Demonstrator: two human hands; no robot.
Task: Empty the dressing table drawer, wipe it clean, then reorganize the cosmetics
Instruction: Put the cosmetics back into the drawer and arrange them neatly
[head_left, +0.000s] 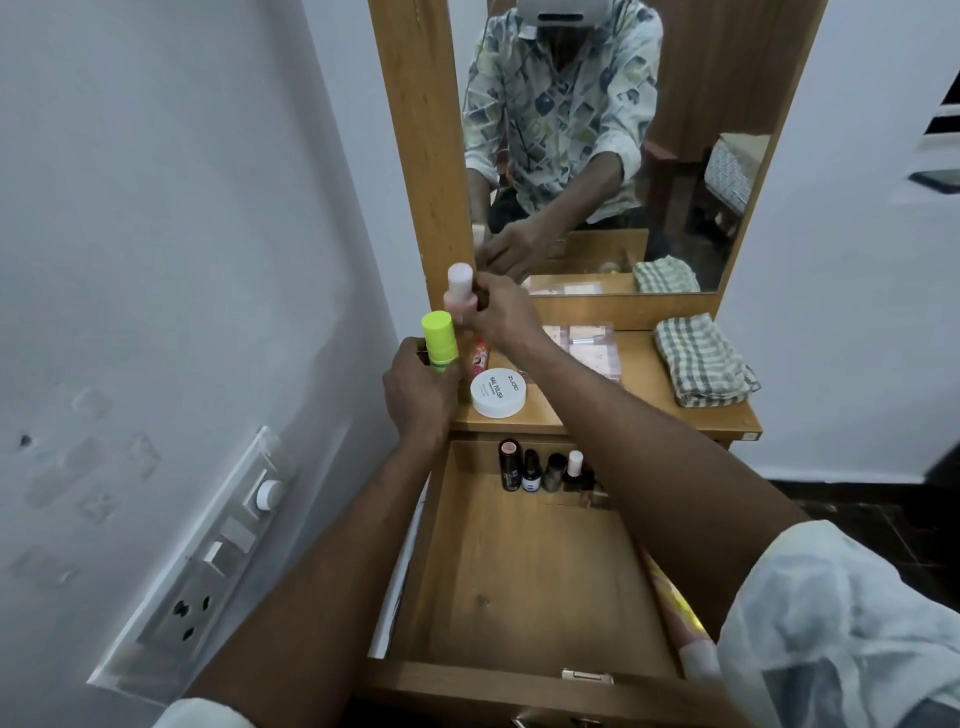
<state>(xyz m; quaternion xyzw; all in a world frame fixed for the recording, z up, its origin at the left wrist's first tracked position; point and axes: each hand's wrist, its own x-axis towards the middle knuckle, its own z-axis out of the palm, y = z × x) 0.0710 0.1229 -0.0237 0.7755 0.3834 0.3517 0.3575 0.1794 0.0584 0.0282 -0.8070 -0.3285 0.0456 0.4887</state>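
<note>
my left hand (418, 384) is curled round the lower part of a lime-green capped bottle (440, 340), holding it upright at the left edge of the dressing table top (644, 408). my right hand (501, 312) reaches across and further back, fingers closed on a pink-capped bottle (460, 292), also upright, close against the wooden frame of the mirror (623, 156). whether either bottle touches the tabletop i cannot tell; my hands hide their bases.

on the top, just right of my left hand, lies a round white tub (497, 393) marked "nail polish", with a small red tube (479, 358) beside it. behind them is a clear packet (589, 345) of pinkish items, partly under my right forearm. a folded checked cloth (701, 366) rests at the right end.

below, the drawer (535, 582) stands pulled out. along its back wall a row of small things stands upright: a dark stick with a peach top (509, 465), a dark nail polish bottle (531, 470), a grey-capped bottle (556, 472) and a white-capped bottle (574, 466). a switch panel (223, 545) sits on the wall to the left.
</note>
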